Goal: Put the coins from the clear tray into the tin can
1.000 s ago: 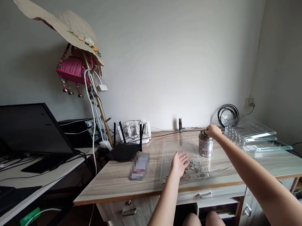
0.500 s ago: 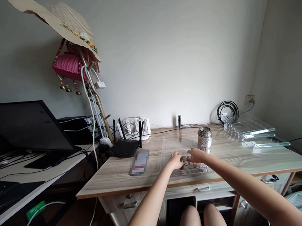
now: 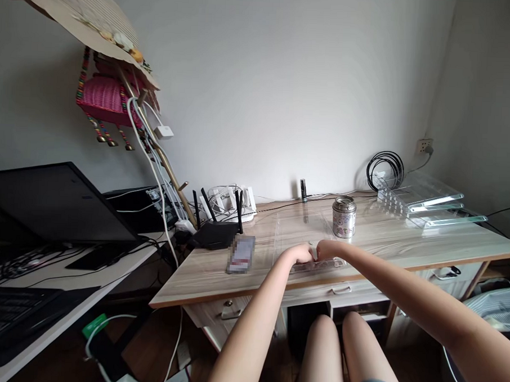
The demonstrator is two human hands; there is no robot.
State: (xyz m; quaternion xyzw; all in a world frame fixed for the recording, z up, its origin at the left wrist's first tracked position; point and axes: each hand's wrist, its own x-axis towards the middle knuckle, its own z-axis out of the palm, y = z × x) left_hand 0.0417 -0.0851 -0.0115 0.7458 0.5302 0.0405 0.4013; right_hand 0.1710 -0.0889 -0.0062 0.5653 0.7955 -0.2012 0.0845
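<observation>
A clear plastic tray (image 3: 280,237) lies on the desk in front of me. Both hands are inside its near part. My left hand (image 3: 301,253) has its fingers curled inward and low against the tray. Close beside it on the right, my right hand (image 3: 328,250) is bent down at the wrist, fingers curled too. The coins at the tray's near side are largely hidden by the hands, and whatever the fingers hold cannot be made out. Just behind my right hand stands a round metal tin (image 3: 344,218) with a floral pattern and a silver lid.
Left of the tray lies a phone (image 3: 241,254), with a black router (image 3: 216,234) behind it. Clear acrylic trays (image 3: 432,204) are stacked at the right. A small dark bottle (image 3: 303,190) stands by the wall. A monitor (image 3: 55,205) is on the left-hand table.
My hands have drawn closer together and their fingers have curled downward. Coins that showed between them are now mostly covered. The camera view has shifted somewhat.
</observation>
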